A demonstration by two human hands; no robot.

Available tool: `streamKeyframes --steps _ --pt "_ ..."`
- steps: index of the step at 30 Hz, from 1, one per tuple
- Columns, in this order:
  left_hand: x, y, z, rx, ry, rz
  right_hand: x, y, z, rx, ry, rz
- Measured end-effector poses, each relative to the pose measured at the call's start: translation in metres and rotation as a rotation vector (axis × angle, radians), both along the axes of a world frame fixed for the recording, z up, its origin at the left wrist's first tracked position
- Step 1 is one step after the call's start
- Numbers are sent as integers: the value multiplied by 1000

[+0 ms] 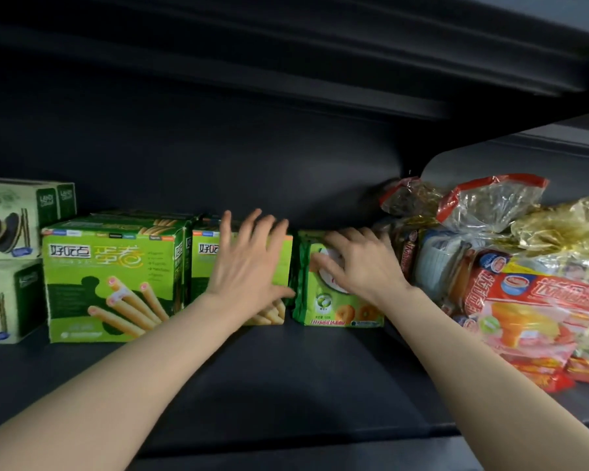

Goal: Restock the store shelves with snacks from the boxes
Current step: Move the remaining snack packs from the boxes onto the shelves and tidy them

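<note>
A dark shelf [252, 375] holds snacks along its back. Two green egg-roll boxes stand side by side, one at the left [113, 280] and a second [204, 266] beside it. My left hand [249, 263] lies flat with straight, spread fingers against the front of the second box. Right of it stands a green biscuit bag [334, 307]. My right hand [354, 263] rests on the bag's upper front with fingers bent over its top edge. Both forearms reach in from the bottom of the view.
Two pale green cookie boxes [11, 260] are stacked at the far left. Red and orange snack bags [524, 311] and clear crinkly bags [490, 205] crowd the right side. An upper shelf [320, 62] hangs overhead. Bare shelf surface lies in front of the goods.
</note>
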State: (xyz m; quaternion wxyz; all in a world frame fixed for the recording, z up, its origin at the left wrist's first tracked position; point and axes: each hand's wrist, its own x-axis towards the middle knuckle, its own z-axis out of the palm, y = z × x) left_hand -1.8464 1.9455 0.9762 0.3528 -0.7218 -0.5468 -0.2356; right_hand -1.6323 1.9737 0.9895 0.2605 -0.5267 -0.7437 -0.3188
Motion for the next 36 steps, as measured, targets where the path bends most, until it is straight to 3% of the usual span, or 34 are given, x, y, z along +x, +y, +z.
streamKeyframes --steps 3,7,11,16,21,25,32,36 --pt "-18 -7 2 -116 47 58 2 -2 -19 -116 -134 -67" --pt "-18 -12 11 -196 46 53 -3 -11 -5 -159 -140 -93" --pt "-1 -19 19 -150 -30 11 17 -44 24 162 -189 -27" --pt "84 -49 39 44 -201 -426 63 -108 67 411 -179 -71" --pt "169 -87 69 -137 -397 -668 129 -162 88 474 -1 -217" --pt "215 -90 78 -256 -457 -676 169 -171 85 182 82 -433" --pt "241 -69 75 -262 -667 -642 194 -147 89 209 205 -322" --pt "240 -65 72 -289 -680 -669 209 -137 83 197 458 -226"
